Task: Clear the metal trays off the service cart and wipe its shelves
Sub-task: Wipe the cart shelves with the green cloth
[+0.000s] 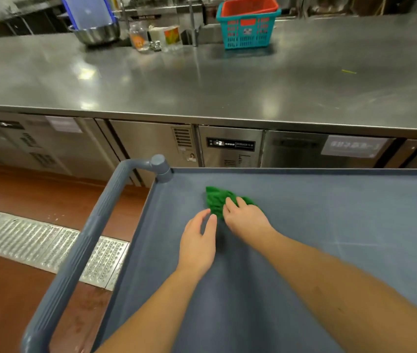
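Pressing on the green cloth [216, 201], your right hand [246, 219] has its fingers [230, 203] close together and hides the cloth's near part. Your left hand [197, 244] lies just beside it on the cart's top shelf [329, 225], fingers loosely spread, holding nothing. The shelf's right end is cut off.

Bright green on the crumpled cloth [216, 202] under the right hand [246, 220]. Flat slate blue-grey on the cart shelf [329, 212] beneath both hands, faintly scuffed with pale lines right of the right hand. Same grey, ribbed, on the handle [87, 238] left of the left hand [198, 244]. Red-brown floor [11, 289] further left (crossed by a silver, dimpled drain grate [37, 243]). Beyond the hands, brushed silver counter [202, 80]; teal slotted basket [246, 34], red inner basket [249, 6].
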Tool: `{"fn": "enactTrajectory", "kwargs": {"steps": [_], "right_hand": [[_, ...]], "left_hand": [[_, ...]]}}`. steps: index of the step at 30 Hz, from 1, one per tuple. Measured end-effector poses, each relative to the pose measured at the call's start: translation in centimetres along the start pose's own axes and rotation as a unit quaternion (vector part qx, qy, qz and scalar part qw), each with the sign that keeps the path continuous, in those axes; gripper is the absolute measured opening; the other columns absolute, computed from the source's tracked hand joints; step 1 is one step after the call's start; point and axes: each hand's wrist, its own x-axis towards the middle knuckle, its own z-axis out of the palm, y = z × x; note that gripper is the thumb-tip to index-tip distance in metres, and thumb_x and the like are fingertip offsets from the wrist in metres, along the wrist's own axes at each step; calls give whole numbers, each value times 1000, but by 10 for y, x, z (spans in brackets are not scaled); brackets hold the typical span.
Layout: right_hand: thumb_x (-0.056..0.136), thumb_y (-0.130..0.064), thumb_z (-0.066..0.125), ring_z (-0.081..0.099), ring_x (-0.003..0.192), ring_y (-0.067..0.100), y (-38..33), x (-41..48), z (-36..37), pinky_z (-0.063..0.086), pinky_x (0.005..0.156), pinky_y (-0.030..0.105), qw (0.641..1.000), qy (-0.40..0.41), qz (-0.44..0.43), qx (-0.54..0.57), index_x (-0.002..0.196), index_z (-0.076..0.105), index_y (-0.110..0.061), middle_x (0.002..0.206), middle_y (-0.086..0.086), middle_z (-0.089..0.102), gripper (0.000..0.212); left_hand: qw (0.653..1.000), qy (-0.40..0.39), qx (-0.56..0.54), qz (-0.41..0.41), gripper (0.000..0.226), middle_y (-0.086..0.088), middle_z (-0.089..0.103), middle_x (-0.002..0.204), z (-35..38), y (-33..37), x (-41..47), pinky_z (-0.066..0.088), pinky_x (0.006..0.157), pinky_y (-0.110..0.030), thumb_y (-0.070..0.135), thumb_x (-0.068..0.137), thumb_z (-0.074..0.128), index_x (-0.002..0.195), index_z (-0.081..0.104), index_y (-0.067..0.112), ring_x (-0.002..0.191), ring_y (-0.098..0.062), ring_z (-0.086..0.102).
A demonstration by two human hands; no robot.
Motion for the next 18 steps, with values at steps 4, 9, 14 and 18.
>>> {"fn": "enactTrajectory", "kwargs": {"steps": [4,9,14,18], "right_hand": [[93,5,47,30,138,42,87,-39,22,45,96,49,998,-20,58,-23,146,24,4,154,23,22,58],[91,-1,52,49,119,32,197,-119,46,48,86,40,980,-53,194,5,132,45,-4,133,11,46,42],[90,-4,54,55,113,27,280,-201,67,50,80,39,952,-82,292,47,121,50,-11,122,5,51,32],[93,-2,50,53,108,29,327,-263,76,45,70,37,933,-90,342,71,116,50,-11,119,7,51,25]], "left_hand": [[1000,-23,5,14,37,10,53,136,53,20,-8,33,112,-31,39,98,46,132,53,26,127,-6,45],[998,-60,14,31,37,8,53,136,131,55,-24,32,112,-32,37,98,47,131,55,24,127,-8,46],[992,-113,22,56,38,9,51,136,213,92,-45,31,112,-31,37,99,45,133,53,24,128,-7,44],[986,-150,21,70,37,9,52,136,273,114,-61,32,112,-32,37,98,46,132,54,24,128,-7,45]]}}
